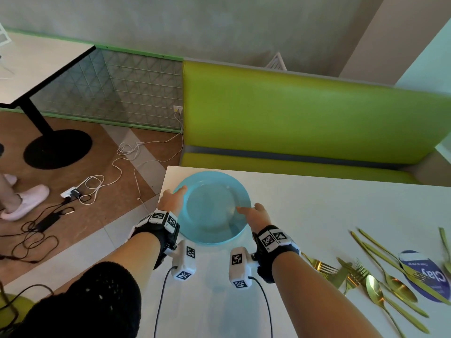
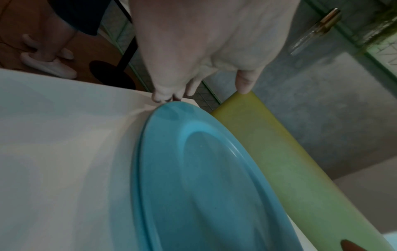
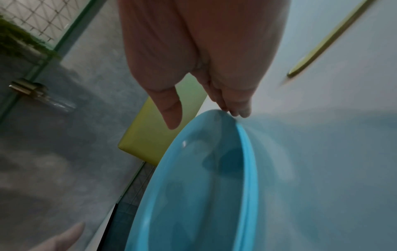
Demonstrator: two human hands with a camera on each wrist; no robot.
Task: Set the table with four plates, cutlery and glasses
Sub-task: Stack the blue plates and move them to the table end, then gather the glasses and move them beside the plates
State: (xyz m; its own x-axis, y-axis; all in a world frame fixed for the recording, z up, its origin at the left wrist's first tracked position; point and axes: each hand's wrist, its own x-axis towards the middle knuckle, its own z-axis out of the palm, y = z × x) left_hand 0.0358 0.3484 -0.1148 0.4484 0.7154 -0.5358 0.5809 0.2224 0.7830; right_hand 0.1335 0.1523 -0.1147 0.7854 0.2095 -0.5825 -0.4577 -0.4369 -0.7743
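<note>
In the left wrist view the fingertips point(image 2: 166, 97) of the left hand point(image 1: 172, 200) meet the rim of the blue plate point(image 1: 212, 207) at the frame's upper middle, fingers extended down along the plate's edge and the thumb point(image 2: 244, 83) held apart above the rim, off the plate. In the right wrist view the fingertips point(image 3: 238, 108) of the right hand point(image 1: 257, 214) likewise touch the rim at its top, fingers close together and nearly straight, with the thumb point(image 3: 171, 110) hanging free over the plate's inner face; whether any finger hooks under the rim cannot be told on either side. In the head view the two hands flank the plate, the left at its left edge and the right at its right edge, each wrist wearing a black strap with white marker blocks. The plate lies in the middle of the frame on the white table point(image 1: 305, 203), close to the table's far left corner, and whether it rests flat or is slightly lifted cannot be told. At the lower right of the frame a scatter of gold cutlery point(image 1: 380, 286) lies on the table, well apart from the plate, partly over a blue round coaster point(image 1: 429, 276). Beyond the table, across the upper right, runs a green bench point(image 1: 305, 113). At the left edge, cables point(image 1: 97, 186) lie on the brown floor.
</note>
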